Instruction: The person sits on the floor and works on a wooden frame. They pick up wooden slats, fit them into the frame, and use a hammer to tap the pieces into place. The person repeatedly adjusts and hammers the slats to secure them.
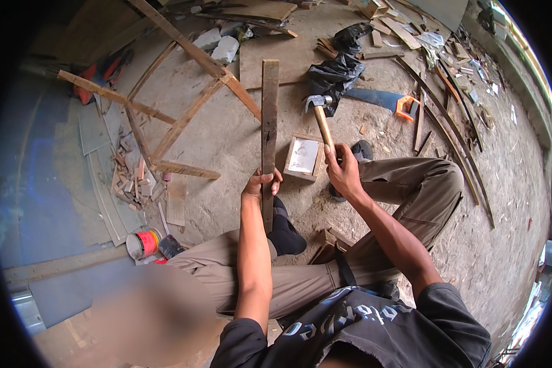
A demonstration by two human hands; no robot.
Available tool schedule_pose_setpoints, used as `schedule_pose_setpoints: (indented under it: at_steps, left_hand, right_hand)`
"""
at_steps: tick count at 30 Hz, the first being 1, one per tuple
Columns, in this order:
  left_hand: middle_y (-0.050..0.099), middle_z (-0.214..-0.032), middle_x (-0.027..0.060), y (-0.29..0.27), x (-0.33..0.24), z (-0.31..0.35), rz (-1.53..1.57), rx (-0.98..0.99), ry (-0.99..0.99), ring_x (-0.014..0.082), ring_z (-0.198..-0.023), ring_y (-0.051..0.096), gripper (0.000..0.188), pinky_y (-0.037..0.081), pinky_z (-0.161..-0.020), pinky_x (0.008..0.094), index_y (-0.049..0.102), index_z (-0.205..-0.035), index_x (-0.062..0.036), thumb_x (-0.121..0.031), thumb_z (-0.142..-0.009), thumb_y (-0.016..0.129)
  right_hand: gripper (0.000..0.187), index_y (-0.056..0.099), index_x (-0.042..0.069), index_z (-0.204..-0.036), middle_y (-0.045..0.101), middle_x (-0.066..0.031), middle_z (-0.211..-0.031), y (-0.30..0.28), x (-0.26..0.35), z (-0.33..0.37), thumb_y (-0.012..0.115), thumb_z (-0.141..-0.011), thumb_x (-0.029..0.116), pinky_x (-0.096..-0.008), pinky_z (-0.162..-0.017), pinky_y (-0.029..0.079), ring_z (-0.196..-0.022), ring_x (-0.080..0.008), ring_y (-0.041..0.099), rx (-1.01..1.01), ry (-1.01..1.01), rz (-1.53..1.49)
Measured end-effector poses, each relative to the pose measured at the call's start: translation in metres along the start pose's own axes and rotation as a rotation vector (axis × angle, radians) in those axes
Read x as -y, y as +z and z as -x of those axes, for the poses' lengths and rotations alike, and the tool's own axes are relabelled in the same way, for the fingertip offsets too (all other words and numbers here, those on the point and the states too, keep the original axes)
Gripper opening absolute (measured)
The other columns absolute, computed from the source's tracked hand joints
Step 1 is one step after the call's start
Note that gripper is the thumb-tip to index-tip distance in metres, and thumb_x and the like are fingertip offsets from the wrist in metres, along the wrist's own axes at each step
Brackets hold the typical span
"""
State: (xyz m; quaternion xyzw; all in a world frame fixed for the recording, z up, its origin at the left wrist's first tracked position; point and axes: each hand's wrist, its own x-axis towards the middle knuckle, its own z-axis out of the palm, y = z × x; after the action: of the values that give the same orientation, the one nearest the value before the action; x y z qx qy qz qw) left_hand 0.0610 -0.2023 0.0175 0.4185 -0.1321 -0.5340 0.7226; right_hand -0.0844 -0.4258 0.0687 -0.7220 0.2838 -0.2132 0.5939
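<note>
My left hand is wrapped round a long, worn wooden batten, which points away from me over my left foot. In my right hand is the wooden handle of a claw hammer; its metal head is up, away from me. Between and just beyond my hands a small wooden box rests on the floor, with a white surface inside its rim. The hammer's head is apart from both batten and box. Part of the batten's near end lies beside my shoe.
A wooden frame stands at the left, its far leg reaching behind the batten. Ahead right lie a handsaw with an orange handle and a black plastic bag. Long strips line the right. Offcuts and a red-labelled can sit left.
</note>
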Motion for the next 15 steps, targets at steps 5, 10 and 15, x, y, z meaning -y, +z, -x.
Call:
schedule_pose_setpoints:
  at_steps: [5,10,15]
  left_hand:
    - [0.059,-0.059,0.0085,-0.001,-0.001,0.002,-0.01,-0.014,0.024,0.0151,-0.047,0.056,0.048,0.047,-0.046,0.0259,0.064,-0.09,0.0059,-0.037,-0.074,0.076]
    - [0.059,-0.058,0.0069,0.003,-0.004,0.002,-0.046,-0.033,0.05,0.0138,-0.047,0.055,0.05,0.043,-0.044,0.025,0.064,-0.091,0.0055,-0.04,-0.075,0.075]
    - [0.047,-0.052,0.0007,0.008,-0.008,-0.007,-0.018,-0.084,0.084,0.0096,-0.043,0.046,0.068,0.036,-0.041,0.0227,0.063,-0.084,0.0015,-0.066,-0.076,0.064]
  right_hand:
    - [0.034,0.057,-0.004,-0.097,0.063,-0.0125,-0.071,0.002,0.0,0.002,0.059,-0.094,0.03,-0.0326,-0.058,0.047,-0.063,-0.0164,0.06,0.02,0.016,-0.003]
    - [0.037,0.058,-0.005,-0.097,0.063,-0.0124,-0.072,0.002,0.002,0.004,0.059,-0.093,0.033,-0.0324,-0.058,0.047,-0.063,-0.016,0.06,0.03,0.032,0.038]
    - [0.038,0.059,-0.005,-0.098,0.063,-0.012,-0.072,0.005,-0.011,0.0,0.059,-0.093,0.033,-0.032,-0.058,0.047,-0.065,-0.0147,0.059,0.039,0.064,0.03]
